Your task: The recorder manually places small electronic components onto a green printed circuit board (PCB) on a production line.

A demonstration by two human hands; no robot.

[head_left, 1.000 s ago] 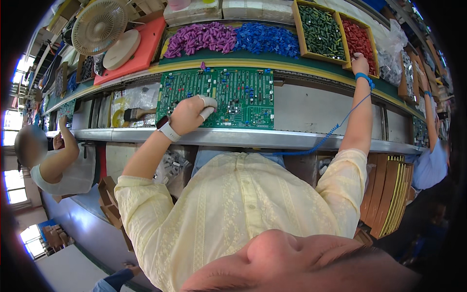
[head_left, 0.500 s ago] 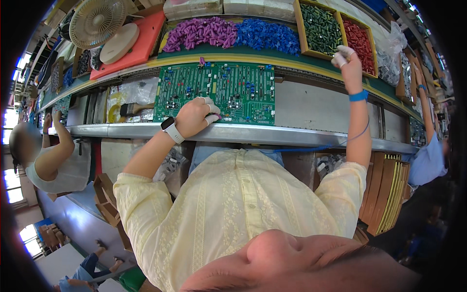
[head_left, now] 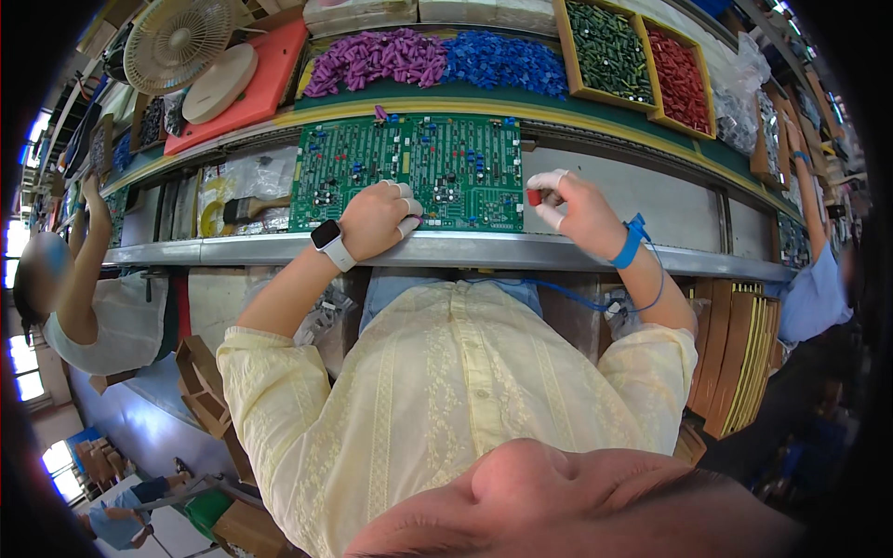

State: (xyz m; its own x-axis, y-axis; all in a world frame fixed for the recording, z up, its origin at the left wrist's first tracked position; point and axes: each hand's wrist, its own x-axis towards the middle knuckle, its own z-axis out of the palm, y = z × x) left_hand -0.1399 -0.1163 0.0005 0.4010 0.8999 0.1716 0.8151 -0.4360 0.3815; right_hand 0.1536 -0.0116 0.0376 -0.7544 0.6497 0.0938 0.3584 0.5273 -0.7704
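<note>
A green circuit board full of small parts lies before me at the bench edge. My left hand rests over its near edge with fingers curled; a bit of a small purple cylindrical component shows by the thumb. Just past the board's right edge, my right hand pinches a small red cylindrical component between thumb and fingers. White covers sheathe several fingertips on both hands. One more purple piece stands at the board's far edge. Beneath the left hand, the board's surface is hidden.
Behind the board lie piles of purple components and blue components. Boxes of green components and red components stand far right. A brush lies left of the board. A blue cord runs from my right wristband.
My right hand has come from beside the far-right boxes down to the board's right edge, now with a red component. The left hand has stayed at the near edge.
</note>
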